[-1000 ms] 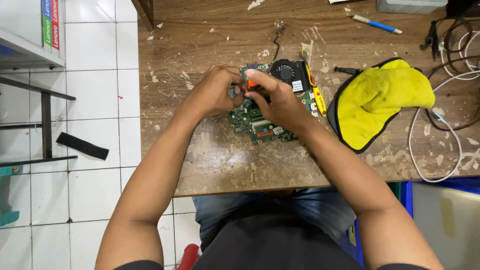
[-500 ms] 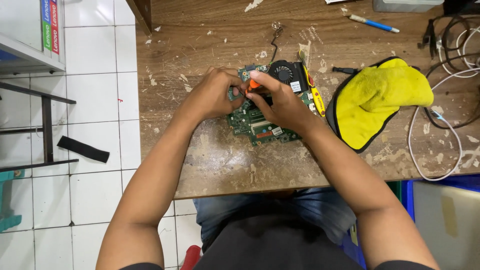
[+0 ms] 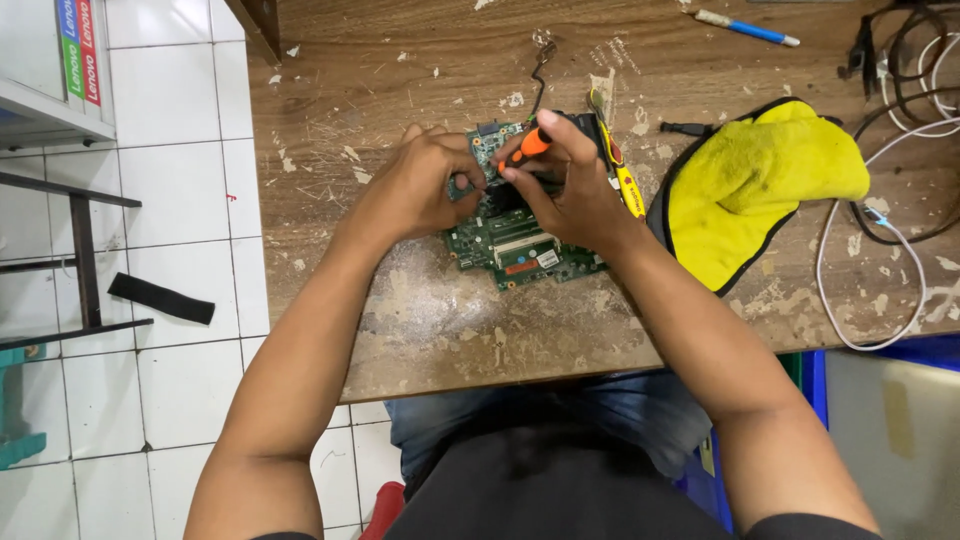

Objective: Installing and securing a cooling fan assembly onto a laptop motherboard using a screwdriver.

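A green circuit board (image 3: 520,245) lies on the worn wooden table (image 3: 450,310), partly hidden under both hands. My right hand (image 3: 570,185) grips a screwdriver with an orange and black handle (image 3: 528,150), its tip pointing down at the board's upper part. My left hand (image 3: 420,185) rests on the board's left edge, fingers curled against it near the screwdriver tip. A black fan (image 3: 585,125) at the board's far corner is mostly covered by my right hand.
A yellow cloth with black edging (image 3: 760,190) lies right of the board. A yellow-handled tool (image 3: 625,180) sits beside my right hand. A blue pen (image 3: 745,28) lies at the back, white and black cables (image 3: 880,210) at the right. White tiled floor is left.
Both hands stay on the board. My right hand has shifted slightly, turning the orange screwdriver handle so more of it shows above the fingers.
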